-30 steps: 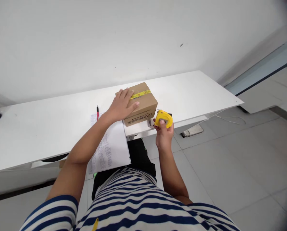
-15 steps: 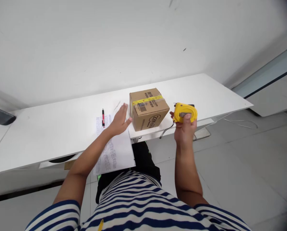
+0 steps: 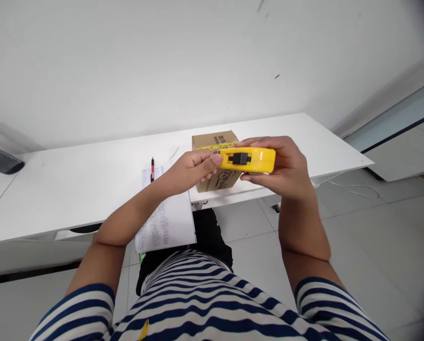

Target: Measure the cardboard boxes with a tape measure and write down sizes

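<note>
A yellow tape measure [image 3: 262,161] with a black slide button is in my right hand [image 3: 290,166], whose fingers wrap around the right part of its case. My left hand [image 3: 192,171] is closed at the left end of the case, thumb and fingers pinching at the tape's mouth; the exact grip there is partly hidden. Behind both hands a brown cardboard box [image 3: 214,139] with black print stands on the white table, partly covered by the tape measure. A yellow strip with markings [image 3: 209,146] runs across the box's top.
Left of the box, a written sheet of paper [image 3: 178,222] overhangs the front edge of the white table [image 3: 73,189]. A red and black pen [image 3: 152,169] lies on it. A dark object [image 3: 2,158] sits at far left. A cable [image 3: 357,192] lies on the floor at right.
My right hand has brought the tape measure left and up in front of the box, turning it edge-on. My left hand has left the box's side and closed at the tape measure's end.
</note>
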`<state>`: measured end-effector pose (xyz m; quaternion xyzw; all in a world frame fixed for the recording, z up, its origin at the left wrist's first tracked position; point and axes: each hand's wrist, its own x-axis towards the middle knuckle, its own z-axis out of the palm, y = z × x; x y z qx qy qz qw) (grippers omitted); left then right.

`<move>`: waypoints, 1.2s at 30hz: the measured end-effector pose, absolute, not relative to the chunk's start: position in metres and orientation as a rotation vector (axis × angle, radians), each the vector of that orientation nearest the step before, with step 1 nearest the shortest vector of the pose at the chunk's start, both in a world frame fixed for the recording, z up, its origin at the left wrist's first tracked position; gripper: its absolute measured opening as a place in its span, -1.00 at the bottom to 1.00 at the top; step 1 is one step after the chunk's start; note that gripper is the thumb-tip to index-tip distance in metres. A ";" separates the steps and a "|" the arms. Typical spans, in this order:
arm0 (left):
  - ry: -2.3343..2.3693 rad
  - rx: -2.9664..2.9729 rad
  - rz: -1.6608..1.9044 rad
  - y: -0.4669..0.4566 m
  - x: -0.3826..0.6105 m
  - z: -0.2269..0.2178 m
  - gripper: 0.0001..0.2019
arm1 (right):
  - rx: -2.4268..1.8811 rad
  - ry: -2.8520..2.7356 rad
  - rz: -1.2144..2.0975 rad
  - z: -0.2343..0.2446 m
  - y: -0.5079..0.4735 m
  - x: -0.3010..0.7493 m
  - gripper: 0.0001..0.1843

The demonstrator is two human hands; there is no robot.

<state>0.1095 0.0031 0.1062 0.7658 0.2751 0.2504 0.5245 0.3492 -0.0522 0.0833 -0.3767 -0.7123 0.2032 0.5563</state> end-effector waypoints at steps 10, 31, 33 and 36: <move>0.960 1.519 0.730 0.070 0.081 0.077 -0.62 | -0.881 -1.206 0.503 0.038 0.021 0.461 -0.30; 1.063 1.816 0.268 0.089 0.104 0.064 -0.57 | -0.956 -1.196 0.684 0.009 0.040 0.454 -0.21; 1.062 1.821 0.329 0.085 0.106 0.066 -0.64 | -0.965 -1.182 0.647 0.012 0.043 0.454 -0.17; 1.119 1.819 0.520 0.080 0.104 0.073 -0.72 | -0.952 -1.197 0.533 0.021 0.044 0.455 -0.16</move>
